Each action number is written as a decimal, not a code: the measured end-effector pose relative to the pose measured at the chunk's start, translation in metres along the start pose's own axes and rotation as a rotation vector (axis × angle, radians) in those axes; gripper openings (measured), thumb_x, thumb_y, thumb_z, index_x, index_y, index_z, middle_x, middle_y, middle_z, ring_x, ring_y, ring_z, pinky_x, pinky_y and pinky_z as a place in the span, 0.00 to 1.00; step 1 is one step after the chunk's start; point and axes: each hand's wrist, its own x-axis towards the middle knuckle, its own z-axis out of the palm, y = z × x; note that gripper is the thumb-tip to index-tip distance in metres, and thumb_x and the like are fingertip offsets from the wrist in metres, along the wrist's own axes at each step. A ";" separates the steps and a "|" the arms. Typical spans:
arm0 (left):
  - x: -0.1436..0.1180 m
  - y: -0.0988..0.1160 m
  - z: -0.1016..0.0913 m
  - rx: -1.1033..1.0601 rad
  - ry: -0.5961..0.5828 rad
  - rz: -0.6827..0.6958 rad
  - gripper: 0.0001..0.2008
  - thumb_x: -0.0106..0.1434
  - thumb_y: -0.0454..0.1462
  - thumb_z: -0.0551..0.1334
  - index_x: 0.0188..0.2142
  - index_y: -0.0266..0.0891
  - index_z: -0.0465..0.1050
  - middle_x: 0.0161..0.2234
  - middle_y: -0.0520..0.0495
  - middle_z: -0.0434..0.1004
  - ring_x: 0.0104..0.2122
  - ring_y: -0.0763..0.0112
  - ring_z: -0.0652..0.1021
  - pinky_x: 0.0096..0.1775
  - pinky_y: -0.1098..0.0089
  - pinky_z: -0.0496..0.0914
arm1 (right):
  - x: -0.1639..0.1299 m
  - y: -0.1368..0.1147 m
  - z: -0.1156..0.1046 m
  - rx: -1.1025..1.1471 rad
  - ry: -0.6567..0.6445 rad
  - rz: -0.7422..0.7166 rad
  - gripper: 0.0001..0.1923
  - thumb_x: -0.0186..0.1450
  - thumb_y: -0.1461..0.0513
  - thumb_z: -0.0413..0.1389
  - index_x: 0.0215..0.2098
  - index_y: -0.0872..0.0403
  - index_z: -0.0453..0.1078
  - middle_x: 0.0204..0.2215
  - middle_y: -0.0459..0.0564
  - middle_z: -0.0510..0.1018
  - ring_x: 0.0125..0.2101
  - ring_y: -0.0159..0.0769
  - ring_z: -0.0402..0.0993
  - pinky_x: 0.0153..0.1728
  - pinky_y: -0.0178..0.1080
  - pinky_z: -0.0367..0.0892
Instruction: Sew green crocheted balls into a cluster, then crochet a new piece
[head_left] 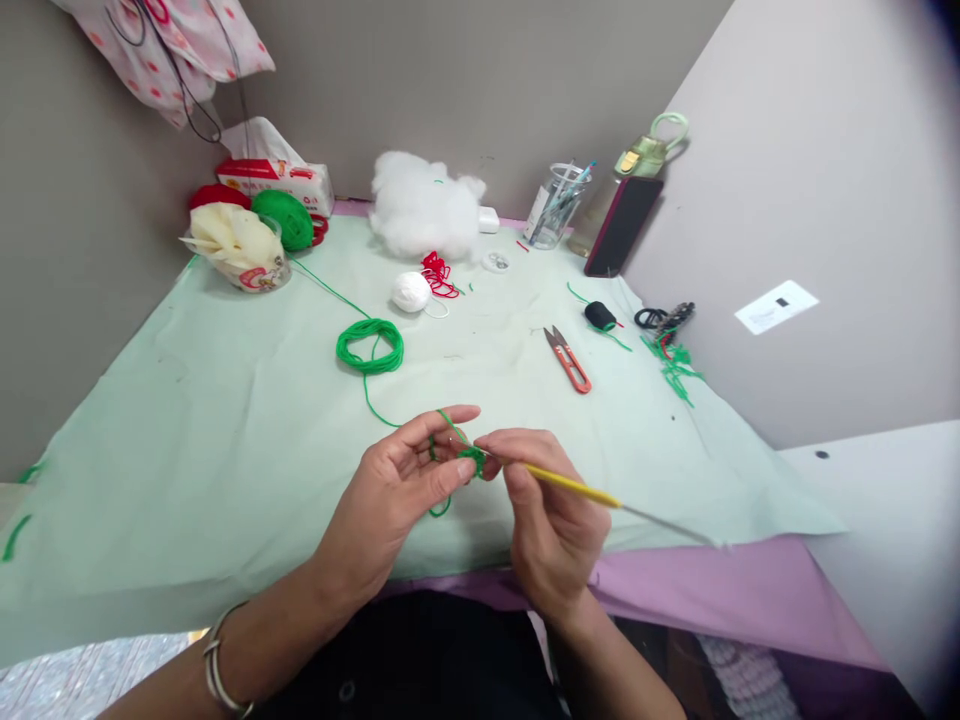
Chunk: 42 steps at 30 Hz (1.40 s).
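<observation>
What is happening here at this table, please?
A person is crocheting with green yarn. The left hand pinches a small green piece, with the yarn looped over its fingers. The right hand holds a yellow crochet hook at the piece. Red snips lie on the green cloth.

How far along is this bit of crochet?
Barely begun. Done: only a tiny green crochet piece, pinched in the left hand. In hand: the right hand works the yellow hook into it. Left: the green yarn coil and white stuffing lie unused.
</observation>
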 end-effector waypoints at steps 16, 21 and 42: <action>0.002 0.004 -0.003 -0.044 -0.016 -0.031 0.18 0.60 0.38 0.73 0.51 0.47 0.81 0.40 0.49 0.79 0.44 0.67 0.78 0.49 0.68 0.70 | 0.008 0.002 -0.003 0.290 0.006 0.218 0.10 0.73 0.64 0.56 0.44 0.49 0.80 0.37 0.49 0.82 0.34 0.34 0.77 0.35 0.39 0.74; 0.001 0.006 -0.003 -0.001 0.003 0.036 0.17 0.62 0.39 0.72 0.51 0.47 0.82 0.37 0.51 0.74 0.39 0.69 0.75 0.45 0.69 0.71 | 0.010 0.006 -0.003 0.440 0.046 0.302 0.09 0.73 0.61 0.56 0.42 0.50 0.79 0.36 0.49 0.82 0.30 0.31 0.77 0.34 0.37 0.75; 0.000 0.005 -0.008 0.190 0.027 0.110 0.12 0.66 0.40 0.69 0.48 0.51 0.82 0.34 0.53 0.72 0.36 0.74 0.74 0.38 0.75 0.69 | 0.002 -0.006 -0.017 -0.140 -0.127 -0.258 0.16 0.71 0.70 0.50 0.53 0.53 0.72 0.38 0.55 0.82 0.42 0.41 0.81 0.37 0.44 0.78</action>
